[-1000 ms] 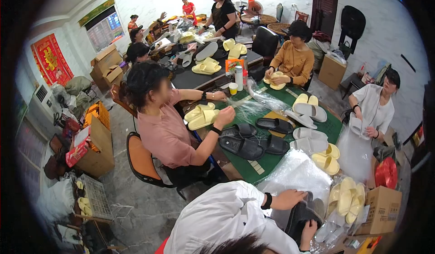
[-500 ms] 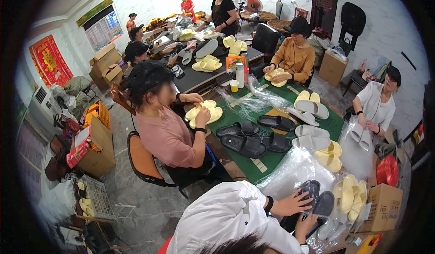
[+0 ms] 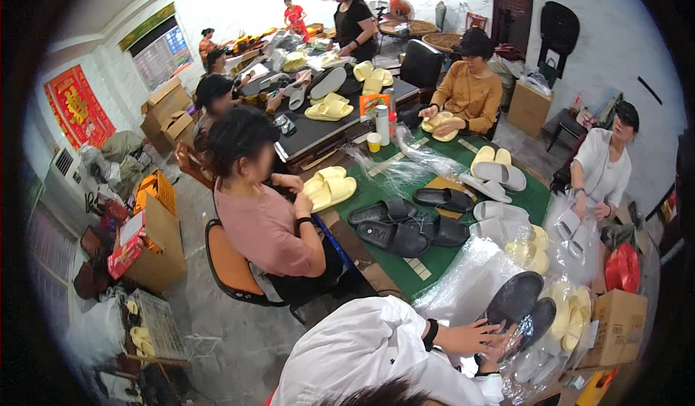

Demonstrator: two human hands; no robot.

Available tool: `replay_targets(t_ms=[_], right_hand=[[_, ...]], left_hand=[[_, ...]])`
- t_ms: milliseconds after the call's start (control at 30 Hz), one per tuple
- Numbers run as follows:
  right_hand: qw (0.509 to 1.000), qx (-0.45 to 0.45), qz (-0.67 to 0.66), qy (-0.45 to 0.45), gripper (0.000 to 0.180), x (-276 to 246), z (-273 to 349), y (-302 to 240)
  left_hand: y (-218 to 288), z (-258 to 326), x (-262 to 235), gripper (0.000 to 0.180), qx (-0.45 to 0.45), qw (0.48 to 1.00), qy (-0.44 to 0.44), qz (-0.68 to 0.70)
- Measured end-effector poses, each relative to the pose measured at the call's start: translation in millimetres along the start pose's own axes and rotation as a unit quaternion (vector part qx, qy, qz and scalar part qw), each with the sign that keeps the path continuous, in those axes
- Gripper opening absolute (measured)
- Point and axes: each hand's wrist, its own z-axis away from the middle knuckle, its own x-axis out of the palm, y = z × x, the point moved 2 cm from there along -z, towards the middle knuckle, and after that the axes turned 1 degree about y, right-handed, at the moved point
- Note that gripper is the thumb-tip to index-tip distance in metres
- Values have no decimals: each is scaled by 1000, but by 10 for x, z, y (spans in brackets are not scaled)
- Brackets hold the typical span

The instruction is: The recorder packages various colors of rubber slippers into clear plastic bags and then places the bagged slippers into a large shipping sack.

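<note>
A pair of black slippers (image 3: 515, 299) stands tilted up in front of me at the lower right, flat faces showing. My left hand (image 3: 476, 338), with a black band at the wrist, reaches from the left and grips their lower ends. Close under it my right hand (image 3: 494, 365) holds the same pair from below; its fingers are partly hidden and blurred. Clear plastic film (image 3: 463, 283) lies behind and around the slippers. Just right of them, yellow slippers (image 3: 577, 319) sit in clear plastic.
Black slippers (image 3: 391, 238), grey slippers (image 3: 499, 212) and yellow slippers lie on the green-topped table (image 3: 369, 268). A cardboard box (image 3: 617, 330) and a red plastic roll (image 3: 622, 267) stand at the right. Several co-workers sit around, one in pink (image 3: 264, 225) handling yellow slippers.
The black slippers have been tipped upright and shifted up and right. My left hand has slid down off their tops, closer to my right hand. The co-worker in pink has lowered their hands.
</note>
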Motion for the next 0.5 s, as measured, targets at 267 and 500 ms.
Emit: replay_targets(t_ms=[267, 500], right_hand=[[989, 80, 48, 115, 39, -545, -314, -425], [961, 185, -91, 187, 41, -554, -300, -553]], left_hand=[[103, -4, -258, 46, -7, 998, -12, 64], [253, -29, -392, 48, 38, 994, -20, 99]])
